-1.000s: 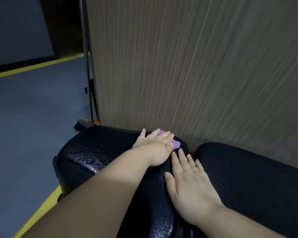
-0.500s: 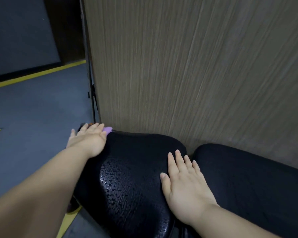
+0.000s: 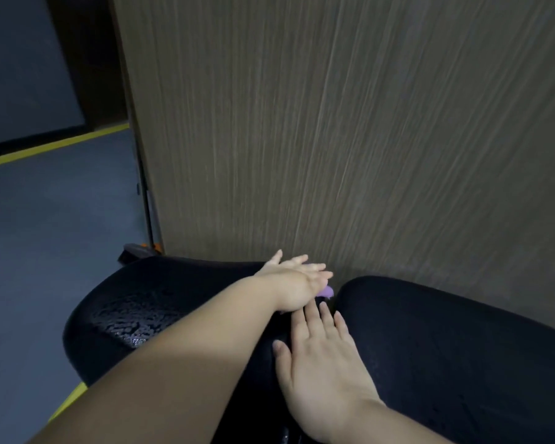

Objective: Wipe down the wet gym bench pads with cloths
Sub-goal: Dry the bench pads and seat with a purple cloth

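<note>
Two black bench pads sit side by side against a wall. The left pad [image 3: 148, 312] shines with water droplets on its front part. The right pad [image 3: 446, 341] looks duller. My left hand [image 3: 297, 283] lies flat with straight fingers, pressing a purple cloth [image 3: 326, 292] onto the far right corner of the left pad, beside the gap between the pads. Only a small edge of the cloth shows under the fingers. My right hand [image 3: 327, 366] rests flat and open on the left pad's right side, just behind the left hand.
A wood-grain wall panel [image 3: 350, 139] rises directly behind both pads. To the left lies a grey-blue floor [image 3: 45, 235] with yellow lines. A metal post [image 3: 148, 213] and a dark foot with orange trim [image 3: 138, 249] stand at the panel's left edge.
My left hand has swept the cloth from the left pad's far left end back rightward to its far right corner. My right hand has stayed flat in place.
</note>
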The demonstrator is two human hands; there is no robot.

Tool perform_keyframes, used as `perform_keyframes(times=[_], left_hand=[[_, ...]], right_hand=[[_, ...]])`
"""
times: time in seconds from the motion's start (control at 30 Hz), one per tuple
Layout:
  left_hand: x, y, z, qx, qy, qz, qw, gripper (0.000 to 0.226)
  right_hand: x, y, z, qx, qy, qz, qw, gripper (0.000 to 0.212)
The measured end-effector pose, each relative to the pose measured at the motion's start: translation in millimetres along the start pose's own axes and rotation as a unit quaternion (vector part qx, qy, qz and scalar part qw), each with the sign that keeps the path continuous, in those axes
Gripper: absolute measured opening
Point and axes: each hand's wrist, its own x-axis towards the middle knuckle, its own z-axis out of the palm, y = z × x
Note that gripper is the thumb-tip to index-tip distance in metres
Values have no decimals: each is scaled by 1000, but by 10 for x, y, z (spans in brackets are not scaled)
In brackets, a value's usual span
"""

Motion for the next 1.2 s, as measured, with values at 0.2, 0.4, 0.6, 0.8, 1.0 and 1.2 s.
perform_keyframes(times=[0.2, 0.4, 0.6, 0.8, 1.0, 1.2], left_hand=[[-20, -97, -70, 1, 1, -79, 997, 49], [-365, -845, -102, -34, -13, -225, 974, 57], [-885, -1439, -56, -46, 34, -302, 952, 58], [-1303, -1697, 138, -160, 121, -388, 900, 55], [-1662, -1707, 424, -188, 169, -392, 884, 51], [-1926, -1163, 733, -172, 267, -376, 871, 54]], right_hand=[[-7, -1, -7, -9, -4, 1, 1000, 102], [-50, -26, -68, -8, -14, 6, 1000, 95], [-58, -45, -63, -16, -15, 14, 1000, 98], [-72, -62, -73, -11, -11, 24, 1000, 92], [-93, -77, -100, -13, -8, 30, 999, 64], [-103, -79, -84, -11, -1, 30, 999, 64]])
